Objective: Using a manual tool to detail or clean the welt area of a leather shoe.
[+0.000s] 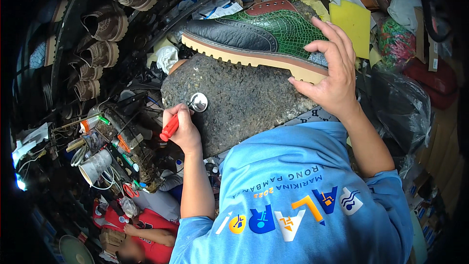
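A boot point(259, 32) of green scaly leather with a black toe, brown collar and pale lugged sole lies on its side on a rough dark stone block point(244, 102) in front of my blue shirt. My right hand point(332, 71) grips the boot at its heel end, fingers spread over the upper and sole. My left hand point(183, 127) is closed around the red handle of a tool point(171, 127). The tool's round metal head point(198, 102) rests against the block's left face, below the boot's toe.
Several brown shoes point(105, 22) sit on racks at the upper left. A cluttered bench at the left holds a paper cup point(95, 166), red-handled scissors point(129, 189) and bottles. A yellow sheet point(349, 24) and black plastic bag point(400, 107) are at right. A person in a red shirt point(146, 234) sits lower left.
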Action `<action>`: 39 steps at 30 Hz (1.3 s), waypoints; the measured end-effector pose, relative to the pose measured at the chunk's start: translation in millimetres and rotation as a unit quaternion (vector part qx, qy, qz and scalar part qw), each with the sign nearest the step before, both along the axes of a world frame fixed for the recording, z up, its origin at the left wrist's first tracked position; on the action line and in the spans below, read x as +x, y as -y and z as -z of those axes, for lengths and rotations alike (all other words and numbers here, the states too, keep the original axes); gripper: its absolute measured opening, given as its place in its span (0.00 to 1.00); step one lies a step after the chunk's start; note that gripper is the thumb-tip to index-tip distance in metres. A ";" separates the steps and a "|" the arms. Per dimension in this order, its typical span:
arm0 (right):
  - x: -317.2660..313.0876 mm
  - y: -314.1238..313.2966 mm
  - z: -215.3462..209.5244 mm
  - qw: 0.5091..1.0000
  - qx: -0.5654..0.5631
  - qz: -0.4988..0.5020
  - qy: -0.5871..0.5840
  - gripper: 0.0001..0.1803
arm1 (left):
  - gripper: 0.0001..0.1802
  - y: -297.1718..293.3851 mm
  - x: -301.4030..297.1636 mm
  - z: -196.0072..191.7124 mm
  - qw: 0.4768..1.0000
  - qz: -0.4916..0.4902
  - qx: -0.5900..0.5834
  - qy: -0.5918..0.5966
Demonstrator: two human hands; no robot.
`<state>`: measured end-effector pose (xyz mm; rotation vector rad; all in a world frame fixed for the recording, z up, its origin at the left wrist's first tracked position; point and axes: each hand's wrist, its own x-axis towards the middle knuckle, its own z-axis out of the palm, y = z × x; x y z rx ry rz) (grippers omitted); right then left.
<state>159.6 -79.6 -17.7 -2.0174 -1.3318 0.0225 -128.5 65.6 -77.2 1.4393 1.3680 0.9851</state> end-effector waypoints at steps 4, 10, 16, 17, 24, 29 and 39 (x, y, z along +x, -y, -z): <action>2.6 1.6 1.4 1.000 0.001 0.007 0.000 0.29 | 0.04 -2.9 0.3 -4.2 0.999 0.004 -0.034 0.041; 2.2 1.9 3.4 1.000 -0.005 0.008 -0.011 0.29 | 0.05 -0.3 29.2 -34.4 0.954 0.087 -0.009 0.286; -1.2 4.5 4.6 1.000 0.006 0.012 -0.013 0.31 | 0.08 26.2 121.9 -66.6 0.912 0.262 0.020 0.316; -2.4 4.3 3.6 1.000 0.006 0.015 -0.015 0.31 | 0.08 31.6 130.1 -67.5 0.918 0.264 0.021 0.294; -2.4 5.8 6.6 0.999 0.016 0.013 -0.036 0.33 | 0.08 33.9 147.8 -58.2 0.931 0.284 0.021 0.228; -2.8 6.0 11.0 0.999 0.030 0.013 -0.020 0.33 | 0.04 34.3 147.8 -57.6 0.927 0.307 0.035 0.213; -3.3 4.8 4.0 0.999 0.018 0.019 -0.022 0.30 | 0.04 35.3 150.2 -58.8 0.932 0.300 0.036 0.201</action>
